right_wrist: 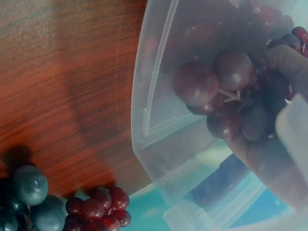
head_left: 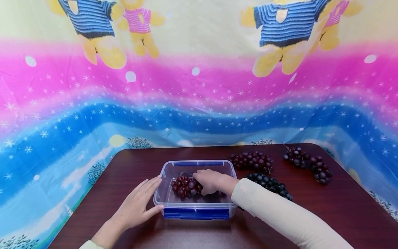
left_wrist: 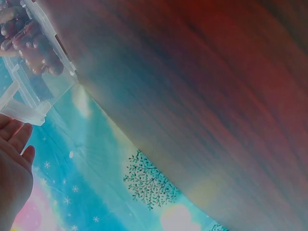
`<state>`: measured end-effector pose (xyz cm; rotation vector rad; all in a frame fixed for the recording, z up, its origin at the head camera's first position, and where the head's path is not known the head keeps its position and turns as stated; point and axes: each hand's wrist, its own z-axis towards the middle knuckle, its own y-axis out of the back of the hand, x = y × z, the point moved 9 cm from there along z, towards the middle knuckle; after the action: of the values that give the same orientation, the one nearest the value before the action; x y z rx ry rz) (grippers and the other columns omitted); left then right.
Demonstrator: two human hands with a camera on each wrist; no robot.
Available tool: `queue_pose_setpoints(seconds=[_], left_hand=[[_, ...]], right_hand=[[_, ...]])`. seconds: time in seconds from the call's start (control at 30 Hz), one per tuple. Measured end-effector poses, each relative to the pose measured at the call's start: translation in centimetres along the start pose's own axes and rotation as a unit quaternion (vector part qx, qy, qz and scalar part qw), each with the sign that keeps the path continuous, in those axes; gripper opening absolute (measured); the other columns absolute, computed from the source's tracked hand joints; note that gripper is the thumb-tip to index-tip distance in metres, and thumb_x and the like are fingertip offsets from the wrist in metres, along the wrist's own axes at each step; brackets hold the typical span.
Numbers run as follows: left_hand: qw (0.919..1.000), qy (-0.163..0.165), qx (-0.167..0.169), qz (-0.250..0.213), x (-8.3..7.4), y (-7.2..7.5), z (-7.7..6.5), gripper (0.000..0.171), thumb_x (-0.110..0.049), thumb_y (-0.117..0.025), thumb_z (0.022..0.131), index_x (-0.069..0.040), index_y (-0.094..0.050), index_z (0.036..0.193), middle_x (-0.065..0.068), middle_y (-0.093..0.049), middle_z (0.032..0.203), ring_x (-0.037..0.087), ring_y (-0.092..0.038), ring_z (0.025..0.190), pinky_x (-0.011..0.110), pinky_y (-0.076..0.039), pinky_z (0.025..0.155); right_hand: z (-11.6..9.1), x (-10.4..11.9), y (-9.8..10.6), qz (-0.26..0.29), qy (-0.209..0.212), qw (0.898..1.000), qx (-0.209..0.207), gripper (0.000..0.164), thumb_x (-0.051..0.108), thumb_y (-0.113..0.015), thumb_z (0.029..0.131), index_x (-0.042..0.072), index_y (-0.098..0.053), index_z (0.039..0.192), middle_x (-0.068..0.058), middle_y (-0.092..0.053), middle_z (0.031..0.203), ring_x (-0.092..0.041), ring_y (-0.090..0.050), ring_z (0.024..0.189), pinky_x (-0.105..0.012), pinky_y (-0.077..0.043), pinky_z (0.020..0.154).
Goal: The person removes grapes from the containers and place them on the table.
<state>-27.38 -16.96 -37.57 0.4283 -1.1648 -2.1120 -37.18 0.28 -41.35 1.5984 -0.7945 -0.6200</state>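
A clear plastic food container [head_left: 214, 205] with blue clips stands lidless on the table. My right hand [head_left: 210, 181] reaches down inside it and grips a bunch of red grapes [head_left: 184, 187]. Through the container wall in the right wrist view, fingers [right_wrist: 274, 163] curl around dark red grapes [right_wrist: 224, 91]. At the container's left side, my left hand [head_left: 136, 202] touches the rim and corner with straight, spread fingers. The left wrist view shows this hand [left_wrist: 14, 168] beside a corner of the container. Part of the bunch is hidden behind the right hand.
To the container's right lie a bunch of black grapes [head_left: 268, 184] and a bunch of red grapes [head_left: 252, 160]. Another dark red bunch [head_left: 308, 164] lies at the far right of the brown table [head_left: 102, 207]. A patterned cloth [head_left: 199, 93] hangs behind and around the table.
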Motion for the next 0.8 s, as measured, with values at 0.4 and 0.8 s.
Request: queue_pose_setpoints(seconds=[0.4,0.8], left_hand=[[1.0,0.003,0.001,0.006,0.0,0.1,0.0,0.075,-0.053,-0.062,0.09,0.004,-0.051,0.138,0.016,-0.049,0.143,0.028,-0.044,0.132,0.025,-0.008,0.117],[0.9999,0.007,0.005,0.01,0.0,0.0,0.0,0.074,-0.051,-0.062,0.089,0.004,-0.05,0.138,0.016,-0.048,0.143,0.029,-0.044,0.132,0.024,-0.007,0.117]], right_hand=[[-0.4,1.1,1.2,-0.049,0.038,0.997,-0.036,0.054,0.024,-0.078,0.082,0.01,-0.058,0.131,-0.008,-0.059,0.126,-0.022,-0.059,0.112,-0.034,-0.048,0.096],[-1.3,2.5,2.8,-0.112,0.077,0.985,-0.105,0.041,0.022,-0.078,0.08,0.012,-0.059,0.115,-0.002,-0.057,0.101,-0.018,-0.063,0.082,-0.032,-0.054,0.08]])
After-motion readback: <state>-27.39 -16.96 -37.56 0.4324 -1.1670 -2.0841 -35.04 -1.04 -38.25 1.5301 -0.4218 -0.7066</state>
